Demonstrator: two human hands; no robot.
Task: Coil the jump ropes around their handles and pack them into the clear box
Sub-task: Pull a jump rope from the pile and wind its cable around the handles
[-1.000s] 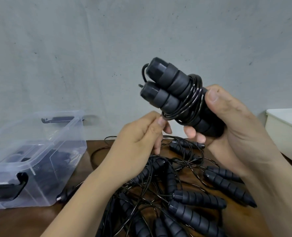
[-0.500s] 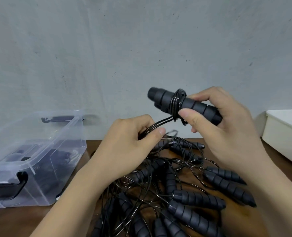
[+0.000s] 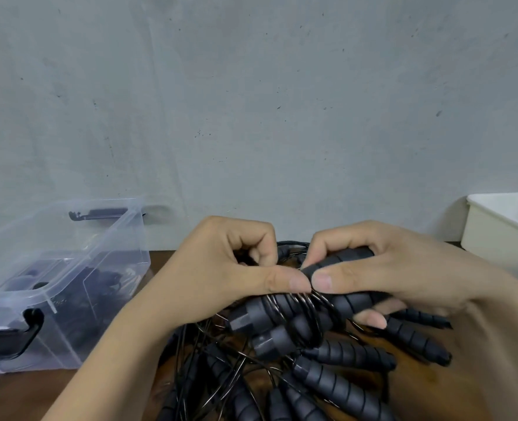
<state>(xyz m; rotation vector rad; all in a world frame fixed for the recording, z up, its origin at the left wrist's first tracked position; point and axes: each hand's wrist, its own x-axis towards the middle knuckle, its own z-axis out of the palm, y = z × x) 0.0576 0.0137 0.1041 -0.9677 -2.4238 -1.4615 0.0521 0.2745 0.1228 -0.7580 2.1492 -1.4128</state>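
My right hand grips a pair of black ribbed jump rope handles with thin black cord coiled round their middle. My left hand has its fingers curled, and its thumb and fingers pinch the cord right beside the right thumb. Both hands hover low over a tangled pile of loose jump ropes on the brown table. The clear box stands open at the left, with dark coiled ropes inside it.
A white plastic bin stands at the right edge against the grey wall. The clear box has black latch handles at its near and far ends. Bare brown table shows in front of the box.
Both hands have dropped from chest height to just above the pile. The handle pair has turned, so its end caps now point left and toward me. The left hand has closed in beside the right thumb.
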